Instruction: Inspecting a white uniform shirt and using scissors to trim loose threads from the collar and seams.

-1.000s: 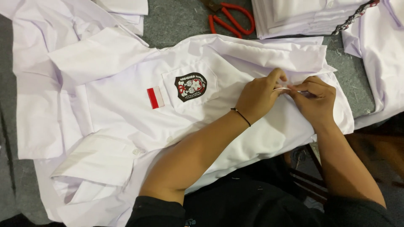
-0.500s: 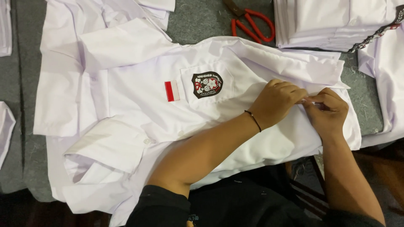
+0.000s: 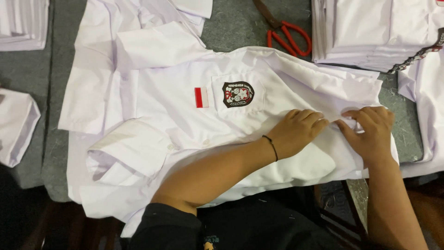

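L hand (image 3: 296, 132) & R hand (image 3: 370, 132) on white shirt (image 3: 175, 111), fingers flat, nothing gripped.

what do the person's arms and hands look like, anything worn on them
Both forearms are bare. The left hand has a thin black band around its wrist, and a black short sleeve covers the upper arm. The right hand shows no band or ring.

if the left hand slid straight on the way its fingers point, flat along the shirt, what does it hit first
The left hand lies flat on the white short-sleeved shirt, fingers pointing right and slightly up. First in that line is the right hand, whose fingertips nearly meet it on the fold of cloth; whether they touch is unclear.
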